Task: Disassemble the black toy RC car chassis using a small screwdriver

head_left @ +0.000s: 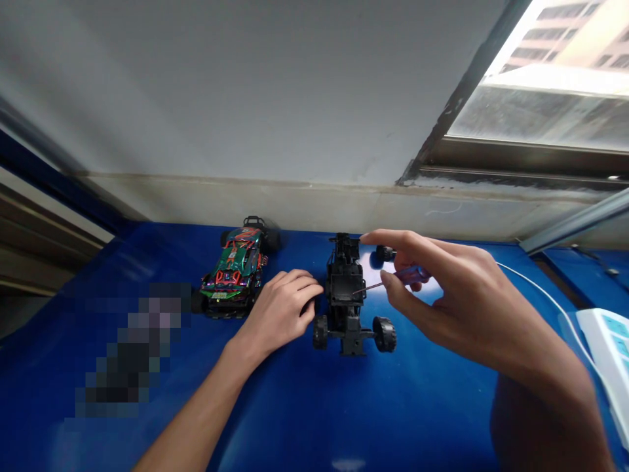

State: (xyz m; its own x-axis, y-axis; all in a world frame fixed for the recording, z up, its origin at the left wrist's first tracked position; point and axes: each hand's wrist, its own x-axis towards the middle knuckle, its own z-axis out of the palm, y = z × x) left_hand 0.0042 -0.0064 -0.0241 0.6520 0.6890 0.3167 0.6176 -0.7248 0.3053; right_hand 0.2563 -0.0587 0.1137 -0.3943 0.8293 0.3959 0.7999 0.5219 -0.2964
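Observation:
A black toy car chassis (345,288) lies on the blue table with two chunky wheels at its near end. My right hand (452,288) grips a screwdriver (417,274) with a see-through bluish-purple handle. Its thin shaft points left, and the tip meets the middle of the chassis. My right index finger stretches to the far end of the chassis. Beside its left edge rests my left hand (285,305), fingers curled and closed. What those fingers hold, if anything, is hidden. Left of this hand stands a toy car (238,259) with a shiny green and red body.
Another black wheel (384,254) shows right of the chassis, partly near my right fingers. A white power strip (607,354) with a white cable (540,288) lies at the right. A pixelated patch covers something at left. The wall (295,196) bounds the table (304,413) behind.

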